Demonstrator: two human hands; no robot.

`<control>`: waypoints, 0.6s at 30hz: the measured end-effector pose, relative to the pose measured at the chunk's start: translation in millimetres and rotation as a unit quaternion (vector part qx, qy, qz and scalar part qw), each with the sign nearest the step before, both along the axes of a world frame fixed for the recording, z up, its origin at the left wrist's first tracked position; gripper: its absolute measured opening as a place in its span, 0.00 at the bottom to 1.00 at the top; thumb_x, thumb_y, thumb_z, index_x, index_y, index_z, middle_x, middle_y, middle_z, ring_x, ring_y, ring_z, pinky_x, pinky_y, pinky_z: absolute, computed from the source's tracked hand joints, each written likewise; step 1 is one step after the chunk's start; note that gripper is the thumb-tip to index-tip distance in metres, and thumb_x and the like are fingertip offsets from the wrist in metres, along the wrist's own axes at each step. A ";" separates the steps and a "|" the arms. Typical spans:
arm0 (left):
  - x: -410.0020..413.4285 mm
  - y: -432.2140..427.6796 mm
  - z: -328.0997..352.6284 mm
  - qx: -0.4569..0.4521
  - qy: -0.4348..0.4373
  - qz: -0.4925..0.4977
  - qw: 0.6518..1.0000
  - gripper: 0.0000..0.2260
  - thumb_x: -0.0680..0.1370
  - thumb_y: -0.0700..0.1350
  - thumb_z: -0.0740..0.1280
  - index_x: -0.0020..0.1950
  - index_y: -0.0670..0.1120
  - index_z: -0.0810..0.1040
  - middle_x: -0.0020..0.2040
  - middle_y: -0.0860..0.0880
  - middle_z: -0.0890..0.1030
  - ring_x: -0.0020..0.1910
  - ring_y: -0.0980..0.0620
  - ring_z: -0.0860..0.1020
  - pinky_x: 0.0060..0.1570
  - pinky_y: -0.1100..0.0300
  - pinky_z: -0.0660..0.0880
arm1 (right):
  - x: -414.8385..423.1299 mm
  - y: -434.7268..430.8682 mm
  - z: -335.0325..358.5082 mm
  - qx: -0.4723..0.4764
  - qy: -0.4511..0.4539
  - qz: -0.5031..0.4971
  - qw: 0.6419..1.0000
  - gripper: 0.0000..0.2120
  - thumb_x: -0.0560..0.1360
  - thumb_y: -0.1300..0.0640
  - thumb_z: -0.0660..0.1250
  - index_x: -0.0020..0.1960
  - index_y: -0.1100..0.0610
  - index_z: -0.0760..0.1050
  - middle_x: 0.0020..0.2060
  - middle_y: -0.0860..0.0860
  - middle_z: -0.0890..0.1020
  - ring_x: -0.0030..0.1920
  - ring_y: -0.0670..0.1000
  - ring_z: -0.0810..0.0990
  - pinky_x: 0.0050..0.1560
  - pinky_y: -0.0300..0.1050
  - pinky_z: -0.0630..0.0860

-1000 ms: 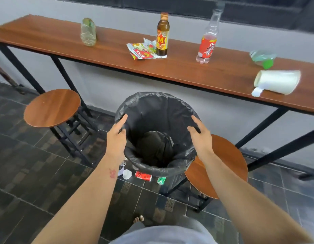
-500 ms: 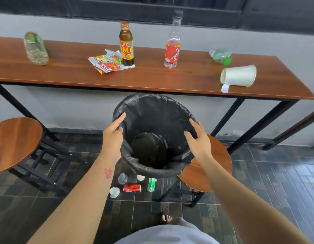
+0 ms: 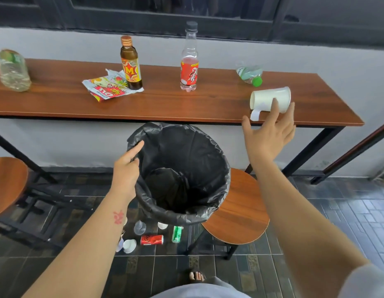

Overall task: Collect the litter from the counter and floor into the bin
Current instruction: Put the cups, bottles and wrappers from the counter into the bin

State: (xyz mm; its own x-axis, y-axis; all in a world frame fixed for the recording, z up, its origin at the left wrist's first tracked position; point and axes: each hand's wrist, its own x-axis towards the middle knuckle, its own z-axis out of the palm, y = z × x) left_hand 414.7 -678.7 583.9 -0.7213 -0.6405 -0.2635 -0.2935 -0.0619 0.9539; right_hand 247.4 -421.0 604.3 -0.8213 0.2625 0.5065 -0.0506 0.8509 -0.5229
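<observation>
A bin lined with a black bag (image 3: pixel 216 168) is held up at its left rim by my left hand (image 3: pixel 126 168). My right hand (image 3: pixel 270 132) is off the bin, open, fingers spread, just in front of a white paper cup (image 3: pixel 266 98) lying on its side on the wooden counter (image 3: pixel 165 102). Also on the counter: a brown glass bottle (image 3: pixel 130 63), crumpled wrappers (image 3: pixel 109 87), a clear red-labelled bottle (image 3: pixel 189 61), a crushed green-capped bottle (image 3: pixel 250 74) and a crushed clear bottle (image 3: pixel 13 70). On the floor lie a red can (image 3: pixel 152 239), a green can (image 3: pixel 177 234) and small plastic cups (image 3: pixel 130 245).
A round wooden stool (image 3: pixel 240 211) stands under the bin at right, another stool (image 3: pixel 6 183) at far left. Black metal counter legs (image 3: pixel 309 150) angle down to the dark tiled floor (image 3: pixel 337 211). My sandalled foot (image 3: pixel 196 275) shows at the bottom.
My right hand let go of the bin's right rim and rose toward the white cup on the counter. The left hand kept its hold on the bin.
</observation>
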 end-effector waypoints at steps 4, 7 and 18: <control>-5.5 6.3 3.7 0.002 -0.001 0.011 1.000 0.22 0.83 0.35 0.55 0.67 0.57 0.76 0.75 0.53 0.66 0.74 0.51 0.62 0.67 0.58 0.61 | -35.7 3.7 11.5 0.023 -0.066 -0.006 0.998 0.42 0.70 0.33 0.66 0.78 0.44 0.53 0.79 0.57 0.47 0.78 0.64 0.49 0.75 0.63 0.47; -10.2 10.0 5.9 0.003 -0.008 0.029 1.000 0.21 0.83 0.36 0.55 0.66 0.58 0.77 0.75 0.53 0.66 0.74 0.49 0.62 0.67 0.57 0.61 | -56.2 2.8 15.5 0.030 -0.104 -0.008 0.994 0.44 0.69 0.32 0.67 0.77 0.43 0.52 0.79 0.56 0.44 0.77 0.65 0.49 0.75 0.63 0.48; -13.2 18.0 11.0 -0.003 -0.010 0.045 0.999 0.21 0.83 0.36 0.56 0.66 0.59 0.77 0.75 0.53 0.66 0.74 0.48 0.63 0.67 0.55 0.62 | -68.8 1.7 11.1 -0.090 -0.020 0.048 0.995 0.34 0.70 0.60 0.71 0.71 0.46 0.60 0.78 0.54 0.49 0.69 0.60 0.59 0.57 0.49 0.76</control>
